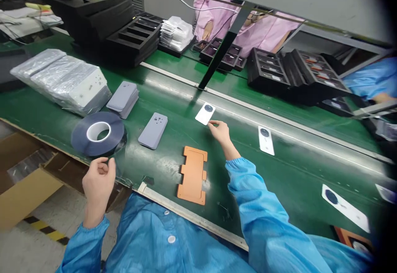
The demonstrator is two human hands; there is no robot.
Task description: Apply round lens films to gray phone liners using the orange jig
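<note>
A white phone back cover (pixel 205 114) with a dark round camera area lies on the green worktop, and the fingertips of my right hand (pixel 221 133) are closed at its near corner. My left hand (pixel 99 180) is at the worktop's front edge, fingers curled in a pinch. Anything between those fingertips is too small to make out. Just beyond it lies a roll of clear film tape (pixel 77 135) on a white core, with some loose film at its right side. An orange fixture plate (pixel 192 176) rests between my hands, nearer the front edge.
Grey phone-shaped sheets (pixel 153 130) and a taller grey stack (pixel 123 97) lie left of centre, beside plastic-wrapped white covers (pixel 66 78). More white covers (pixel 266 140) are spaced along the right. Black trays (pixel 133 37) stand behind. A dark post (pixel 217 58) rises mid-table; people in pink sleeves work beyond.
</note>
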